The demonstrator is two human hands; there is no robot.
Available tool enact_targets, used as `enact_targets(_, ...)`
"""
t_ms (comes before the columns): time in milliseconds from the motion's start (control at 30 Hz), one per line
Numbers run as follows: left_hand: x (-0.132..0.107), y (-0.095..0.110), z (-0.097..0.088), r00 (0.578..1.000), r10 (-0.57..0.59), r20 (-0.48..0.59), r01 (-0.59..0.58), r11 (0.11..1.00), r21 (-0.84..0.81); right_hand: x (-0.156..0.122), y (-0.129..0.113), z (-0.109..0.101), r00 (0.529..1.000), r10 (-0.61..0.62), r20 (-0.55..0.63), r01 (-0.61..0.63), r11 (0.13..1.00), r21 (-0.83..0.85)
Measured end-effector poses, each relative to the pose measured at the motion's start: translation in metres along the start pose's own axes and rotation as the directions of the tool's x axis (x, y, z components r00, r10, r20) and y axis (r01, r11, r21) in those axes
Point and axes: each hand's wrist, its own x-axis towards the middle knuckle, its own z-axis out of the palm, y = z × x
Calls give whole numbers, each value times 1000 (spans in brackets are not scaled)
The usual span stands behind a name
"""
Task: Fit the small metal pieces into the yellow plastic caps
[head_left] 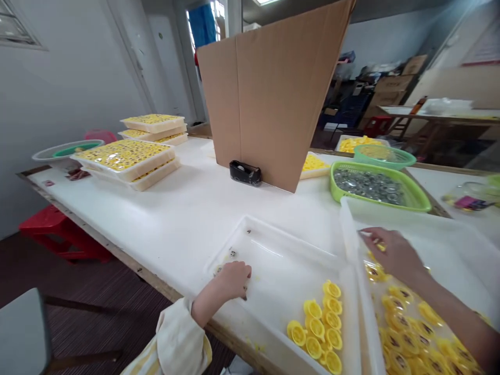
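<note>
My left hand (233, 280) reaches into a shallow white tray (273, 249), its fingers curled downward near a few small dark-and-silver bits (233, 253). What its fingertips hold, if anything, is hidden. Round yellow plastic pieces (313, 328) stand in rows at this tray's near right corner. Over the neighbouring deeper white tray (441, 229) is my right hand (390, 252), slightly blurred, thumb and fingers closed around a small yellow plastic piece (379, 245). Beneath that arm lie many yellow pieces with dark centres and clear, shiny covers (400, 333).
A green basket (420, 200) of clear, shiny round parts stands beyond the right tray. An upright cardboard sheet (269, 99) rises behind a black tape dispenser (245, 173). Stacked trays of yellow pieces (125, 156) sit at the left, above a red stool (58, 229).
</note>
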Motion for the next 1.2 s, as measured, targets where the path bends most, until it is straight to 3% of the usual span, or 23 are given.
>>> enact_targets(133, 10, -6, 1, 994, 38, 106, -31, 998, -59, -30, -79, 2, 942, -282, 183, 242, 947, 212)
enact_targets(267, 11, -14, -1, 995, 56, 78, -39, 978, -204, -58, -122, 12, 871, -363, 331, 243, 904, 353)
enact_targets(400, 13, -5, -1, 990, 113, 81, -64, 888, -456, -73, -145, 18, 872, -298, 389, 109, 892, 439)
enact_targets(533, 20, 31, -1, 982, 186, 28, -91, 601, -794, -82, -161, 24, 902, -342, 263, 215, 885, 413)
enact_targets(600, 23, 53, -2, 982, 189, -18, -112, 498, -860, -83, -163, 25, 916, -356, 186, 261, 879, 399)
enact_targets(733, 31, 83, -5, 970, 220, -104, -185, 389, -902, -78, -148, 14, 952, -255, 168, 174, 905, 389)
enact_targets(800, 36, 87, -4, 938, 304, -165, -284, 404, -870, -75, -132, 3, 969, -192, 157, 132, 934, 332)
enact_targets(867, 40, 86, 0, 874, 448, -190, -438, 558, -705, -75, -116, -8, 986, -105, 132, 68, 964, 257)
enact_targets(933, 43, 84, 6, 807, 586, -77, -558, 713, -424, -77, -102, -18, 990, 4, 143, -36, 975, 220)
enact_targets(967, 44, 85, 10, 783, 622, 7, -592, 750, -295, -79, -97, -21, 985, 49, 168, -86, 971, 221)
enact_targets(1067, 49, 93, 23, 741, 656, 141, -656, 753, -52, -84, -90, -25, 960, 123, 253, -193, 942, 275)
enact_targets(1133, 52, 98, 30, 734, 667, 132, -676, 735, 49, -86, -90, -24, 948, 138, 285, -234, 912, 336)
enact_targets(1200, 55, 98, 34, 747, 658, 92, -663, 747, 43, -87, -92, -23, 943, 142, 302, -258, 883, 392)
